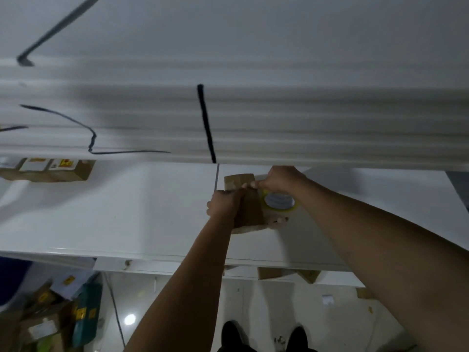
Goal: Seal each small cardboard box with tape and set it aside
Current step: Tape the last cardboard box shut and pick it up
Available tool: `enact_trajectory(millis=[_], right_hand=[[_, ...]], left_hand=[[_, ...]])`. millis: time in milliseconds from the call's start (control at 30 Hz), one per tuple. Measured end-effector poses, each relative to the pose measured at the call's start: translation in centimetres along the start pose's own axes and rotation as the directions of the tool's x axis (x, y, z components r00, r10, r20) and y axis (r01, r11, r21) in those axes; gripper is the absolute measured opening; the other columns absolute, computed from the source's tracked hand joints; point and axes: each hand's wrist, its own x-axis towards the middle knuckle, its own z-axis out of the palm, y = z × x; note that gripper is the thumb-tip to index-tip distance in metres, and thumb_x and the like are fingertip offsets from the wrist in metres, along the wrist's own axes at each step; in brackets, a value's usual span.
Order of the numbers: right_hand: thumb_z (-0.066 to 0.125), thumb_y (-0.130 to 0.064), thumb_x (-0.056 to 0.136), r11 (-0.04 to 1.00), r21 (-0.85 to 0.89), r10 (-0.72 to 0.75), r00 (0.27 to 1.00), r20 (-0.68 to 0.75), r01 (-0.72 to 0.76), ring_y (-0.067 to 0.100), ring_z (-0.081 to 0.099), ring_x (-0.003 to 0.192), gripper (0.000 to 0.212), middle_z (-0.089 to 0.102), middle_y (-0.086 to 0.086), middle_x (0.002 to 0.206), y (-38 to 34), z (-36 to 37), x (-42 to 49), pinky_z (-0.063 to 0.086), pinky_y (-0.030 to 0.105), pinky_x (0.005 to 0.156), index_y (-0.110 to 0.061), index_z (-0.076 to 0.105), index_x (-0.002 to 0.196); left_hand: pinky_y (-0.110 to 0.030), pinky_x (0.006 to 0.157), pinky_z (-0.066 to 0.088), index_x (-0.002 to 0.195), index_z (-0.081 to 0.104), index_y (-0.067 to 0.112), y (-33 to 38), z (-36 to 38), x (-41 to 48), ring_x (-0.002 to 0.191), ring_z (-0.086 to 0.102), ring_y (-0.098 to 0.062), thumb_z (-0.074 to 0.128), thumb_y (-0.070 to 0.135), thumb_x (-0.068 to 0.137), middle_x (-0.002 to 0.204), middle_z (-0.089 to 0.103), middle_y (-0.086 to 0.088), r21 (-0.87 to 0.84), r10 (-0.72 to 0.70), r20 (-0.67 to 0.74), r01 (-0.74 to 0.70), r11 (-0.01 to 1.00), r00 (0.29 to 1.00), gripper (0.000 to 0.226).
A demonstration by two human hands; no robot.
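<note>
Both hands are clamped on the small cardboard box, left hand steadying, right hand pinching its top, apparently for taping, tape roll kept under the right wrist on the worktop.

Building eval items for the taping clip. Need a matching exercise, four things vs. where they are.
Things:
1. cardboard box
2. tape roll
3. labelled boxes
4. black shoes

Places:
A. on the floor, bottom of view
B. far left of the white table
C. gripped by the left hand
D. just right of the held box

Pairs: 1-C, 2-D, 3-B, 4-A
</note>
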Motion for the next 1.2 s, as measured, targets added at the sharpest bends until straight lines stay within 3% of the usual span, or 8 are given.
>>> enact_trajectory(millis=[133, 267, 367, 433, 533, 667, 767, 1200], right_hand=[[0.073, -0.081, 0.071, 0.980, 0.158, -0.108, 0.991, -0.080, 0.120, 0.017, 0.040, 0.054, 0.073, 0.036, -0.004, 0.053, 1.6, -0.1, -2.0, 0.026, 0.033, 0.056, -0.021, 0.035, 0.056], [0.072, -0.079, 0.072, 0.805, 0.516, -0.309, 0.949, -0.057, 0.293, 0.017, 0.038, 0.058, 0.078, 0.034, 0.005, 0.059, 4.2, -1.8, -5.6, 0.029, 0.033, 0.062, -0.009, 0.042, 0.056], [0.073, -0.051, 0.081, 0.505, 0.807, -0.386, 0.916, -0.107, 0.307, 0.009, 0.068, 0.079, 0.035, 0.071, -0.003, 0.076, 6.1, -3.5, -9.0, 0.051, 0.026, 0.083, -0.017, 0.079, 0.071], [0.079, -0.044, 0.084, 0.436, 0.811, -0.486, 0.861, -0.153, 0.390, 0.006, 0.062, 0.075, 0.028, 0.064, -0.006, 0.073, 6.9, -4.3, -10.9, 0.048, 0.018, 0.075, -0.019, 0.075, 0.071], [0.071, -0.046, 0.086, 0.479, 0.714, -0.551, 0.808, -0.207, 0.510, 0.012, 0.037, 0.065, 0.042, 0.034, 0.004, 0.067, 7.0, -4.7, -12.9, 0.031, 0.023, 0.059, -0.015, 0.051, 0.066], [0.075, -0.072, 0.071, 0.755, 0.476, -0.418, 0.890, -0.182, 0.452, 0.012, 0.036, 0.056, 0.061, 0.032, -0.005, 0.058, 8.0, -4.3, -12.2, 0.030, 0.031, 0.061, -0.022, 0.043, 0.055], [0.074, -0.082, 0.064, 0.789, 0.452, -0.376, 0.909, -0.183, 0.417, 0.012, 0.035, 0.056, 0.069, 0.031, -0.007, 0.057, 10.0, -3.5, -11.1, 0.029, 0.032, 0.062, -0.021, 0.041, 0.056], [0.081, -0.055, 0.079, 0.940, -0.154, -0.342, 0.835, -0.430, 0.306, 0.028, 0.059, 0.092, 0.044, 0.054, -0.005, 0.086, 12.5, 2.0, -6.5, 0.030, 0.037, 0.080, -0.023, 0.051, 0.075]], left_hand=[[-0.032, 0.069, 0.061, 0.101, 0.073, 0.001, -0.4, -1.8, -0.9, 0.081, 0.074, -0.026, 0.093, 0.031, 0.075, 0.096, 0.078, -0.014, -0.245, 0.081, 0.163, -0.039, 0.969, 0.983, 0.045], [-0.036, 0.070, 0.063, 0.121, 0.070, 0.009, -1.0, -3.7, -3.4, 0.094, 0.079, -0.027, 0.090, 0.038, 0.079, 0.108, 0.080, -0.012, -0.392, 0.199, 0.226, -0.098, 0.915, 0.953, 0.055], [-0.041, 0.074, 0.064, 0.120, 0.072, 0.009, -1.2, -5.2, -5.7, 0.099, 0.078, -0.033, 0.079, 0.048, 0.085, 0.110, 0.079, -0.017, -0.477, 0.213, 0.285, -0.054, 0.877, 0.935, 0.052], [-0.045, 0.081, 0.062, 0.127, 0.069, 0.010, -1.4, -5.7, -6.8, 0.106, 0.076, -0.037, 0.074, 0.058, 0.082, 0.116, 0.077, -0.020, -0.499, 0.211, 0.357, -0.006, 0.867, 0.910, 0.066], [-0.044, 0.081, 0.063, 0.130, 0.068, 0.009, -1.5, -6.0, -8.8, 0.101, 0.077, -0.035, 0.071, 0.057, 0.082, 0.116, 0.077, -0.020, -0.535, 0.209, 0.418, 0.053, 0.843, 0.884, 0.068], [-0.044, 0.080, 0.064, 0.132, 0.065, 0.014, -1.4, -5.0, -10.7, 0.098, 0.074, -0.035, 0.066, 0.055, 0.089, 0.121, 0.074, -0.023, -0.551, 0.269, 0.497, 0.061, 0.832, 0.825, 0.060], [-0.046, 0.086, 0.062, 0.131, 0.066, 0.015, -1.7, -4.0, -10.9, 0.103, 0.074, -0.037, 0.069, 0.056, 0.087, 0.121, 0.074, -0.021, -0.530, 0.221, 0.481, 0.080, 0.844, 0.848, 0.060], [-0.041, 0.077, 0.066, 0.136, 0.068, 0.025, -2.5, -2.2, -3.7, 0.095, 0.078, -0.022, 0.082, 0.048, 0.086, 0.112, 0.077, -0.002, -0.276, 0.337, -0.033, -0.333, 0.902, 0.941, 0.056]])
